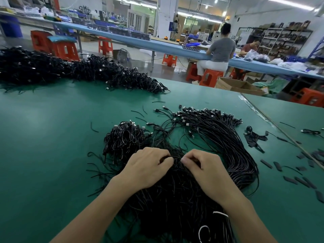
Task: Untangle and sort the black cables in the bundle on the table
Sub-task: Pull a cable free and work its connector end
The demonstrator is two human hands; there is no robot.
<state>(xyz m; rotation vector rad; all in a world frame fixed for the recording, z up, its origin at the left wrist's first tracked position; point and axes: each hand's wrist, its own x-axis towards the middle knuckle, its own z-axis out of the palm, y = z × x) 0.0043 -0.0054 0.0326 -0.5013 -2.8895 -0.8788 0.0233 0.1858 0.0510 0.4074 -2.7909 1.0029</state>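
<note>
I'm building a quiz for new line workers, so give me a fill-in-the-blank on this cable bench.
The left hand and right hand both pinch strands of the ____ bundle.
The combed cables curve away on the person's ____ side.
A person in a grey shirt sits on a ____.
Missing words: black; right; stool.

Two hands: left hand (147,167), right hand (208,171). Black cables in three heaps (strands past counting): the bundle (175,199) at six o'clock, a coiled clump (126,139) at ten, a long pile (78,71) at eleven. Two white ties (221,214) at five. Two seated people (221,50) at one. One cardboard box (235,85) at two.
</note>
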